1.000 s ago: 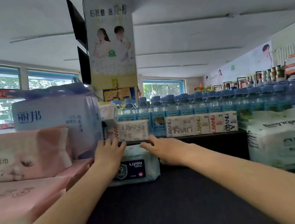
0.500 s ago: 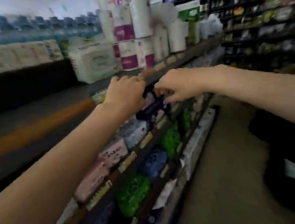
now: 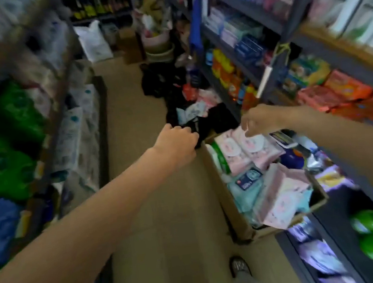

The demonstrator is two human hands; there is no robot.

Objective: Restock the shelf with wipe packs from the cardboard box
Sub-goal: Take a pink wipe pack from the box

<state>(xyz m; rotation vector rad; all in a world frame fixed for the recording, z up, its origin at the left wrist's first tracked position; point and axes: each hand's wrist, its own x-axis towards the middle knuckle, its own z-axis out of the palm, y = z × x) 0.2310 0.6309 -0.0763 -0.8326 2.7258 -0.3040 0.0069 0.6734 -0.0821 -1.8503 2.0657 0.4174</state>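
Note:
An open cardboard box (image 3: pixel 233 215) stands on the floor against the right-hand shelving, filled with wipe packs. Pink packs (image 3: pixel 247 150) lie at its far end, a teal pack (image 3: pixel 246 183) sits in the middle and another pink pack (image 3: pixel 280 198) leans at the near end. My right hand (image 3: pixel 257 121) hovers just above the far pink packs, fingers hanging loosely curled and holding nothing. Left of the box's far corner, my left hand (image 3: pixel 176 142) is stretched out over the floor with its fingers curled under, empty. The picture is blurred by motion.
A narrow aisle of beige floor (image 3: pixel 145 192) runs between the left shelving (image 3: pixel 67 122), with green packs (image 3: pixel 4 166), and the right shelving (image 3: pixel 343 60). Black bags (image 3: pixel 160 83) and loose packs lie beyond the box. My shoe (image 3: pixel 240 267) is near the box.
Both hands left the teal pack on the top shelf. The view swung right and down from the shelf to the aisle floor, and both hands now reach toward the cardboard box.

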